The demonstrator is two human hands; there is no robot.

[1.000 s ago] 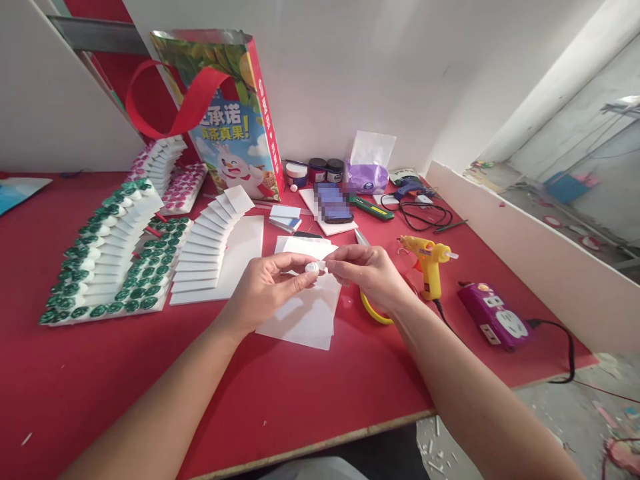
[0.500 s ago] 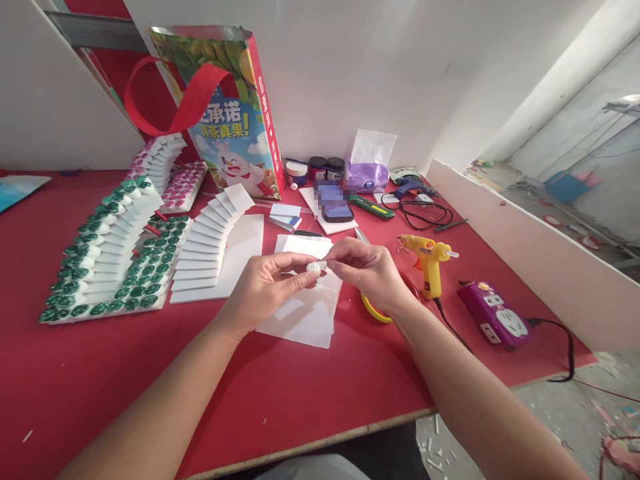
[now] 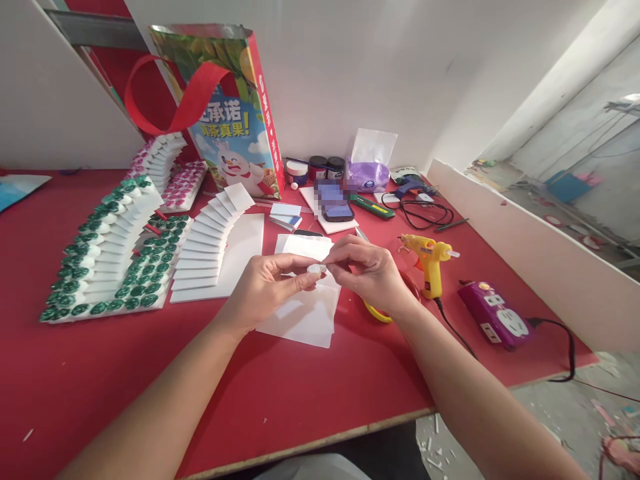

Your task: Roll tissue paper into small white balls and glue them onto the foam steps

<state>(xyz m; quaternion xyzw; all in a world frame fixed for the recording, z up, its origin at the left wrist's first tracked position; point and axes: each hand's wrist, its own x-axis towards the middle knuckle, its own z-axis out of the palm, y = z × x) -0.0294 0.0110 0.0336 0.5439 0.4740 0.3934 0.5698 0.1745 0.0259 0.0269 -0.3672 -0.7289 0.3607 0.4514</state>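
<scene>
Between the thumb and fingers of my left hand (image 3: 273, 283) is a small rolled white paper flower (image 3: 314, 269). My right hand (image 3: 367, 273) pinches the loose end of the same paper strip, just to the right of the roll. Both hands are held close together above several white paper sheets (image 3: 300, 317) on the red table (image 3: 240, 413). Yellow-handled scissors (image 3: 376, 312) lie partly hidden under my right wrist.
Left of my hands stand a stepped white piece (image 3: 205, 250) and one with green rosettes (image 3: 135, 273). To the right are a yellow glue gun (image 3: 429, 260) and a purple power strip (image 3: 495, 313). A phone (image 3: 336, 201) and a printed bag (image 3: 230, 127) are behind.
The roll has turned slightly in my left fingers, and my right fingertips have shifted a little along the strip. Everything else stays in place.
</scene>
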